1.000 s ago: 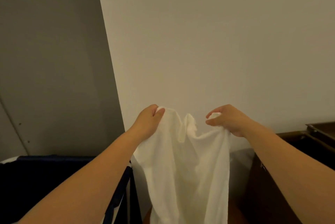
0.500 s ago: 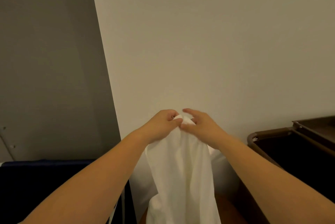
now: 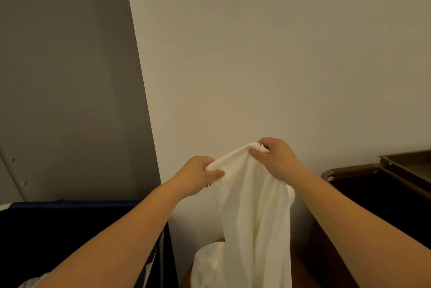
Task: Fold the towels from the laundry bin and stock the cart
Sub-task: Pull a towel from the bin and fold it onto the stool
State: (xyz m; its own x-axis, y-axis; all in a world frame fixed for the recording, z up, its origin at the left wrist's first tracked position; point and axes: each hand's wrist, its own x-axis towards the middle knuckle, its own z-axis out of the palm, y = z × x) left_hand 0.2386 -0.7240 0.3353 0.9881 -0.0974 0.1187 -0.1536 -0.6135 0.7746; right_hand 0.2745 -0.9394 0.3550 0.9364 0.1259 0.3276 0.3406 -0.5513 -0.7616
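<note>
**Towel held aloft by its top edge**

The white towel (image 3: 254,206) hangs at lower centre of the frame, its tail draping toward more white cloth (image 3: 210,262) at the bottom edge. The left grip (image 3: 198,175) pinches the lower end of the bunched top edge and the right grip (image 3: 277,159) pinches the higher end, fingers curled. If either pinch slackens, a corner could slip and the fold would go crooked, short of the brown cart (image 3: 384,185) at right.

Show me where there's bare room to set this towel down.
The top tray of the brown cart, at the right edge beyond the right hand, shows bare surface. The gap between the dark bin and cart is crowded: the hanging towel and white cloth below fill it.
</note>
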